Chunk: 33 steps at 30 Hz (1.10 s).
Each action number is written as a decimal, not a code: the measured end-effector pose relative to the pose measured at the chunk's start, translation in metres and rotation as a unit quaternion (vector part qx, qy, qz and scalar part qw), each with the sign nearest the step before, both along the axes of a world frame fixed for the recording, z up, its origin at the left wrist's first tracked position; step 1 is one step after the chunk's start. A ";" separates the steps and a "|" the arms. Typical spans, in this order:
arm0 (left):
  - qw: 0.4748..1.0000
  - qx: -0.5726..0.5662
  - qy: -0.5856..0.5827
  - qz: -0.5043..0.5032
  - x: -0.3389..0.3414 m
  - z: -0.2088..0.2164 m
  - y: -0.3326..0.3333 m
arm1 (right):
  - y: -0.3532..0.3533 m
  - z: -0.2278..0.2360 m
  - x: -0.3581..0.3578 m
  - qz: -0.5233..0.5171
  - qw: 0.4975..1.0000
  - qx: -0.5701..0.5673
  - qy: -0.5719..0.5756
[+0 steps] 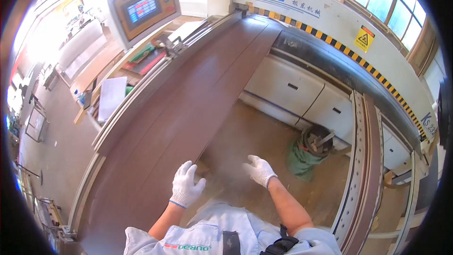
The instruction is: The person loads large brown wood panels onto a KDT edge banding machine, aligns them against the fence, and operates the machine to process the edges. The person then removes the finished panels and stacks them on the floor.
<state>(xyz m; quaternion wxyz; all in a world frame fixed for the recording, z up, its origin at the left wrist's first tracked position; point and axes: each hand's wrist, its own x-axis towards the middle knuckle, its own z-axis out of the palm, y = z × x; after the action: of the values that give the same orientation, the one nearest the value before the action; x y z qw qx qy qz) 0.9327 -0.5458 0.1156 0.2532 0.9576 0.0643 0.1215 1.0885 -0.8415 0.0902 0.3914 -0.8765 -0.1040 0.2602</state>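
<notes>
Long brown boards (188,108) lie side by side on the machine table at my left, running away under the beam, with thin seams between them. My left hand (187,185), in a white knit glove, is at the near right edge of these boards. Its fingers are spread and nothing is in them; whether it touches the edge I cannot tell. My right hand (260,172), gloved the same way, hangs over the floor to the right of the boards, empty, with its fingers stretched out and apart.
A white machine beam (325,23) with a yellow-and-black striped edge crosses the far side. A control screen (141,8) stands at far left. On the floor sits a green sack-wrapped bin (309,153) of offcuts. A perforated metal rail (351,170) runs along the right.
</notes>
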 end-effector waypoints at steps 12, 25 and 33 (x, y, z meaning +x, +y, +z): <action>0.987 0.122 0.079 0.074 0.281 -0.019 -0.012 | -0.001 0.031 0.361 0.005 0.998 -0.034 -0.061; 0.973 0.192 0.109 0.072 0.288 -0.041 -0.003 | 0.068 0.064 0.646 0.243 0.945 -0.130 -0.177; 0.981 0.159 0.092 0.057 0.319 -0.021 -0.011 | 0.117 0.010 0.737 0.356 0.872 -0.044 -0.333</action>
<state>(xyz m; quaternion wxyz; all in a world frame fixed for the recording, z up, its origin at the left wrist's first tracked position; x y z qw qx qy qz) 1.2521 -0.5570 0.0942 0.0834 0.9875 0.1215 0.0558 1.8250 -0.7250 0.1006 0.1754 -0.8310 -0.5220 0.0788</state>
